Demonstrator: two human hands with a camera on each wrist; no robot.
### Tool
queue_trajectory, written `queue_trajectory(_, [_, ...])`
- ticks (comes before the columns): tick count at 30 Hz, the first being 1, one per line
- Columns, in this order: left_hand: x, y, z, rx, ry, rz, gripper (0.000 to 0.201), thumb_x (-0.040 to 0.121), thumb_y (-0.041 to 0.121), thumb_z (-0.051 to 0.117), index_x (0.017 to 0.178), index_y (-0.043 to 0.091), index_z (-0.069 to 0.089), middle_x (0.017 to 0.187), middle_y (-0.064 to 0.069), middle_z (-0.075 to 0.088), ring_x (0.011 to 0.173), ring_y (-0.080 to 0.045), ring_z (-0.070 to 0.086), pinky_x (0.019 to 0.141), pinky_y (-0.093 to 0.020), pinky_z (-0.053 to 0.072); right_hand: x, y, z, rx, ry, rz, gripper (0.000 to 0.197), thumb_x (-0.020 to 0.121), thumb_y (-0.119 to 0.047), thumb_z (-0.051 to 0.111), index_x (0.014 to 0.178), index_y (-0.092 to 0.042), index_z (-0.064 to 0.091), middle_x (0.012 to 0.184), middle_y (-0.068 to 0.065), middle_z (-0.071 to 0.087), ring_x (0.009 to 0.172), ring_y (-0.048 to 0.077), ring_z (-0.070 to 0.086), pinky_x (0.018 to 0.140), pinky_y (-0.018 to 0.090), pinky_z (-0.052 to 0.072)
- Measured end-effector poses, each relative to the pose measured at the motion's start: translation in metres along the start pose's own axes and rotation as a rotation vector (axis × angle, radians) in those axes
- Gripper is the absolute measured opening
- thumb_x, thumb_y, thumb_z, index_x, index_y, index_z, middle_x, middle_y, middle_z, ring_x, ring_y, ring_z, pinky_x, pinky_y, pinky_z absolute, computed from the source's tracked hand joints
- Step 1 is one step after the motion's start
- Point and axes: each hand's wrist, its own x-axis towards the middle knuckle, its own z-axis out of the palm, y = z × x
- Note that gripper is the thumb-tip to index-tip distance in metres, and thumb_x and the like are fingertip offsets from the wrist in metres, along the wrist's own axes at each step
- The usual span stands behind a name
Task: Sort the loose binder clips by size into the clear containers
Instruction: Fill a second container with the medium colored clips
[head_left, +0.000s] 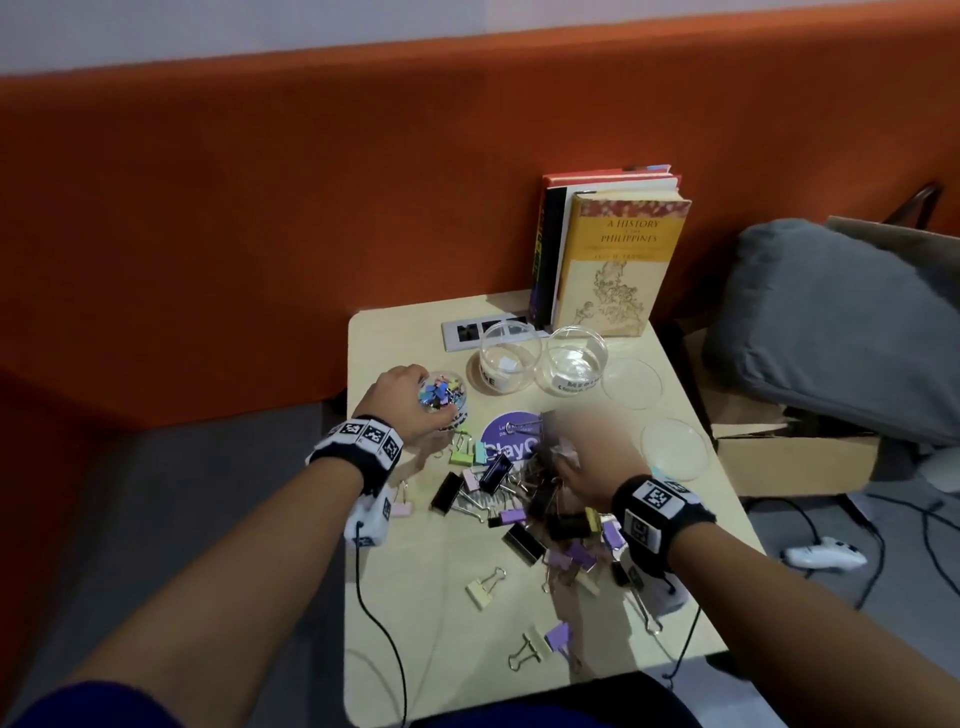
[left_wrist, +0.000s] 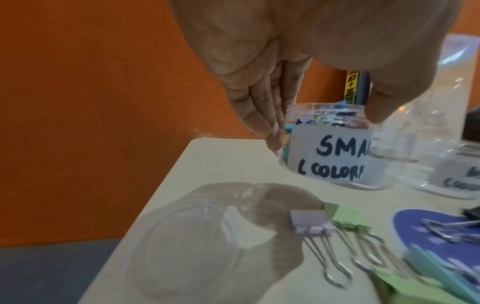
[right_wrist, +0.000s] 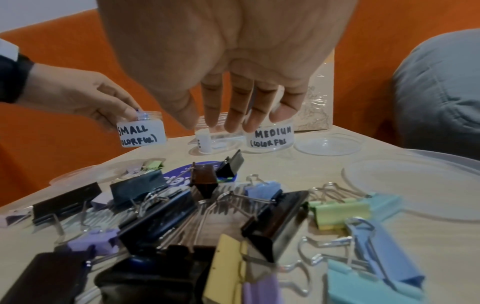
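My left hand (head_left: 415, 402) (left_wrist: 323, 123) grips the rim of a clear jar (head_left: 444, 397) (left_wrist: 330, 152) labelled "SMALL (COLORFUL)", fingers on its left side and thumb on its right. The jar holds several small coloured clips and stands at the table's left edge. A heap of loose binder clips (head_left: 524, 509) (right_wrist: 207, 216), black, purple, green, yellow and blue, lies mid-table. My right hand (head_left: 566, 457) (right_wrist: 228, 123) hovers over the heap with straight, spread fingers and holds nothing; it is blurred in the head view. Behind stand a jar labelled "MEDIUM (COLORFUL)" (head_left: 574, 364) (right_wrist: 270, 137) and another clear jar (head_left: 506, 364) (right_wrist: 207, 142).
Clear lids (head_left: 631, 382) (head_left: 674, 449) lie at the right, another lid (left_wrist: 187, 242) under my left wrist. Books (head_left: 613, 260) stand at the back against the orange wall. A purple sticker (head_left: 511, 439) sits under some clips. A grey cushion (head_left: 841, 332) lies beyond the table's right edge.
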Motion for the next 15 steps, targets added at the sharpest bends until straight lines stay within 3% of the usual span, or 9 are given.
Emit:
queue_trajectory(4, [0.04, -0.006, 0.008, 0.084, -0.03, -0.026, 0.056, 0.073, 0.057, 0.072, 0.103, 0.011, 0.061, 0.103, -0.011, 0.064, 0.085, -0.022, 0.05, 0.07, -0.028, 0.041, -0.001, 0.014, -0.005, -0.01, -0.033, 0.054, 0.038, 0.091, -0.043, 0.051, 0.127, -0.031, 0.054, 0.127, -0.002, 0.052, 0.113, 0.023, 0.05, 0.089, 0.039, 0.046])
queue_trajectory(7, [0.064, -0.012, 0.014, 0.089, -0.046, -0.067, 0.061, 0.07, 0.058, 0.074, 0.104, 0.009, 0.062, 0.102, -0.014, 0.065, 0.087, -0.026, 0.058, 0.067, -0.028, 0.042, -0.003, 0.024, -0.007, -0.012, -0.051, 0.091, 0.037, 0.091, -0.042, 0.052, 0.126, -0.03, 0.055, 0.126, -0.002, 0.053, 0.112, 0.023, 0.05, 0.089, 0.039, 0.046])
queue_trajectory(15, [0.081, -0.02, 0.024, 0.077, -0.077, -0.069, 0.069, 0.078, 0.053, 0.073, 0.126, 0.007, 0.054, 0.122, -0.016, 0.06, 0.112, -0.032, 0.055, 0.088, -0.036, 0.046, -0.006, 0.04, -0.001, -0.017, -0.091, 0.125, 0.035, 0.09, -0.04, 0.053, 0.123, -0.03, 0.056, 0.122, -0.002, 0.055, 0.109, 0.023, 0.051, 0.087, 0.038, 0.047])
